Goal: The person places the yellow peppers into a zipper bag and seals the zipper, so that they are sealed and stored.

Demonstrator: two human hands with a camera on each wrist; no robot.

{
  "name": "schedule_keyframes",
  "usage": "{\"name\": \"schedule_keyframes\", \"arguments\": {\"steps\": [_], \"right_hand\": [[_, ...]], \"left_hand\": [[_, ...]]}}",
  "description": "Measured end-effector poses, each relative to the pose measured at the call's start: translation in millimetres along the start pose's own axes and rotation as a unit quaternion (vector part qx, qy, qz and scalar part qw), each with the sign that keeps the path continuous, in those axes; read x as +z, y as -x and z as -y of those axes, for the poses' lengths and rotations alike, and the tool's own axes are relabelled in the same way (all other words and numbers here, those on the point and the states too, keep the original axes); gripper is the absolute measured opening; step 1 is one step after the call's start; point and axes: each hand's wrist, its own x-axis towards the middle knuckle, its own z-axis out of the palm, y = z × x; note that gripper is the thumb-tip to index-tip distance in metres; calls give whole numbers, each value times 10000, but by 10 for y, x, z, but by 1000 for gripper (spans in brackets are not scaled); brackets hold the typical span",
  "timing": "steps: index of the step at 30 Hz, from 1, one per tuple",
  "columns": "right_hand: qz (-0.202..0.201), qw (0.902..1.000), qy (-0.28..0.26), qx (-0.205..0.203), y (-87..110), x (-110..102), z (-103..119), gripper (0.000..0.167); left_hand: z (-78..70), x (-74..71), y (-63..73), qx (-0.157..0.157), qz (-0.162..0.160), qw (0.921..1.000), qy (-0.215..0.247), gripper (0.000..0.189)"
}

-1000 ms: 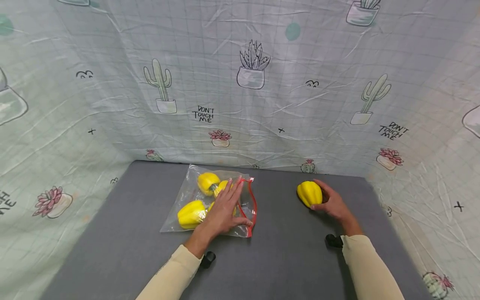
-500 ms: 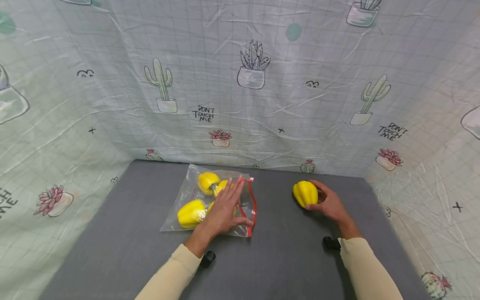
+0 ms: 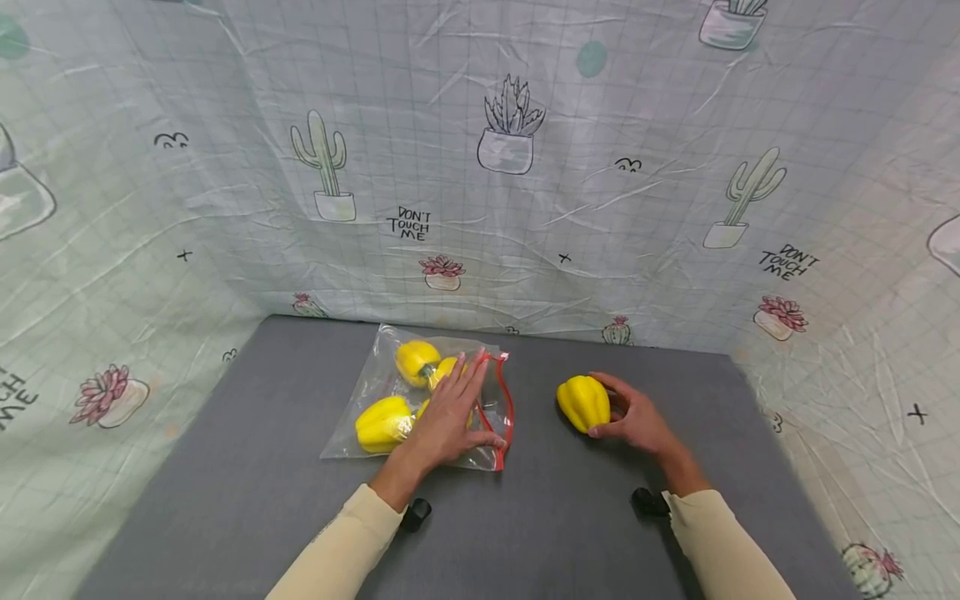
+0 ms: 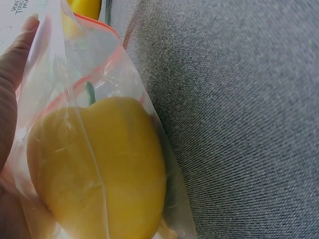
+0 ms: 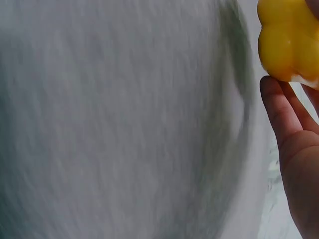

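My left hand (image 3: 446, 417) rests with fingers extended on a clear zip bag (image 3: 367, 383), its thumb near the red zip edge (image 3: 510, 404). Inside the bag lie several yellow bell peppers, one (image 3: 384, 425) at the near left and another (image 3: 416, 362) at the back; the hand partly covers the others. Close up in the left wrist view, a pepper with a green stem (image 4: 112, 159) shows through the plastic. To the right of the bag, my right hand (image 3: 637, 423) grips another yellow bell pepper (image 3: 582, 403) between thumb and fingers, its lobed end facing the bag.
A dark grey cloth-covered table (image 3: 540, 517) lies under everything. Behind it and along both sides hangs a pale curtain (image 3: 555, 208) printed with cacti. A black wrist camera (image 3: 416, 515) sits under the left wrist, another (image 3: 648, 502) under the right.
My right hand has carried its yellow bell pepper leftward and slightly nearer to me, closer to the bag. The left hand has stayed in place on the bag.
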Motion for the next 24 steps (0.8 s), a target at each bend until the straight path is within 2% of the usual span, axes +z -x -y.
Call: {"name": "schedule_keyframes", "arguments": {"steps": [7, 12, 18, 24], "right_hand": [[682, 9957, -326, -536, -22, 210, 185, 93], [1083, 9903, -473, -734, -89, 401, 324, 92], [1516, 9831, -744, -713, -209, 628, 456, 88], [1593, 9832, -697, -560, -314, 765, 519, 80]], "left_hand": [[-16, -4, -6, 14, -30, 10000, -78, 129], [-20, -13, -12, 20, -38, 9999, -141, 129], [-26, -17, -11, 32, -82, 9997, -211, 124], [-48, -1, -26, 65, -83, 9996, -272, 122]]}}
